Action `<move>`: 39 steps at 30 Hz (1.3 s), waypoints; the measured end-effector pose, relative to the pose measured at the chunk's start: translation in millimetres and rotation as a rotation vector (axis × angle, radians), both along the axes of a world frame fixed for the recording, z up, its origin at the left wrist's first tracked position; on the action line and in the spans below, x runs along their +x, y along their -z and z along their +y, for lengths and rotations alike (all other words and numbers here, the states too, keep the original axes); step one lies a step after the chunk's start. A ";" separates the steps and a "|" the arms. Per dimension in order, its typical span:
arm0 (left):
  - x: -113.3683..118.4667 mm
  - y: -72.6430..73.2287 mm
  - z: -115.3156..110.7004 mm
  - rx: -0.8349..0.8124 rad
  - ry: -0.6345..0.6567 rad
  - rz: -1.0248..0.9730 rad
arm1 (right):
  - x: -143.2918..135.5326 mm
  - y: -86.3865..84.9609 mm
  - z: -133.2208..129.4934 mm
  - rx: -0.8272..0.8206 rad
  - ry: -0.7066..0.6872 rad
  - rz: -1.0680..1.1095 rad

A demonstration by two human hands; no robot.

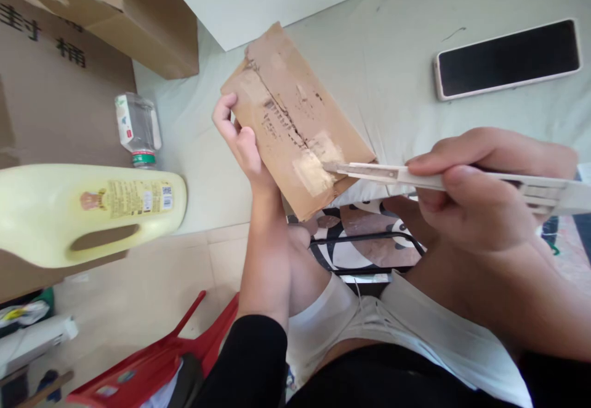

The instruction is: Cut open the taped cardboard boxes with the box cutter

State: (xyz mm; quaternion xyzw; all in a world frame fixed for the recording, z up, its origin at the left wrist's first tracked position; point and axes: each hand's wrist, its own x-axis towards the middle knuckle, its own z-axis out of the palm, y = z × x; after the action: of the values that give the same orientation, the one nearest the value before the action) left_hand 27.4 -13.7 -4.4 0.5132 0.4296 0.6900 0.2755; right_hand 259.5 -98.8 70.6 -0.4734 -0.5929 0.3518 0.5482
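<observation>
My left hand (241,143) grips the left edge of a small brown cardboard box (290,112), held tilted above my lap. Worn tape runs along the box's centre seam, which looks partly split. My right hand (466,186) holds a pale utility knife (415,177) that lies almost level. Its blade tip touches the taped patch near the box's lower right corner.
A black phone (508,57) lies on the grey-green sheet at the upper right. A yellow jug (87,211) and a clear plastic bottle (137,130) sit at the left beside large cardboard boxes (111,14). A red plastic stool (152,365) stands at the bottom left.
</observation>
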 end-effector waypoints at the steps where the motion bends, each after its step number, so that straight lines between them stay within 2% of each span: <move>1: -0.4 0.5 0.4 0.004 0.006 -0.005 | 0.1 -0.7 -0.2 -0.015 0.016 0.003; 6: -1.1 2.1 1.9 0.038 0.014 -0.067 | -1.5 1.2 0.4 -0.047 -0.117 0.053; 12: 3.1 -6.6 -4.0 -0.071 -0.056 -0.051 | 1.5 -2.0 -4.7 -0.035 -0.025 0.059; 16: 1.1 -11.1 -8.5 -0.178 -0.103 0.062 | 10.0 -15.2 -12.7 -0.176 -0.048 -0.032; 18: -0.9 -11.6 -10.7 -0.173 -0.094 0.067 | 13.2 -17.7 -14.7 -0.204 -0.064 -0.089; 22: -1.4 -12.0 -14.6 -0.120 -0.047 0.021 | 11.1 -7.4 -11.5 -0.061 -0.026 -0.061; 26: 3.0 -13.9 -14.1 -0.149 -0.045 0.022 | 1.9 5.5 -5.6 -0.015 -0.047 -0.009; 29: 4.1 -13.4 -11.5 -0.107 -0.045 0.030 | -2.0 5.7 -5.4 0.031 0.011 0.063; 31: 2.7 -12.3 -12.5 -0.109 -0.060 0.040 | -2.1 2.8 -7.3 0.003 0.037 0.084; 35: 1.7 -15.1 -27.4 -0.025 0.021 0.063 | -3.0 1.1 -9.2 -0.042 -0.090 0.151; 39: 5.1 -24.3 -49.3 0.214 0.121 0.304 | -10.5 6.0 -5.1 0.180 -0.193 0.187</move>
State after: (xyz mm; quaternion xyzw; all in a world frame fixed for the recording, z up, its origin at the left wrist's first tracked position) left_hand 32.5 -62.9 19.9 0.6628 0.3588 0.6285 0.1921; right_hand 249.1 -103.9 64.6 -0.3282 -0.6112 0.3908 0.6050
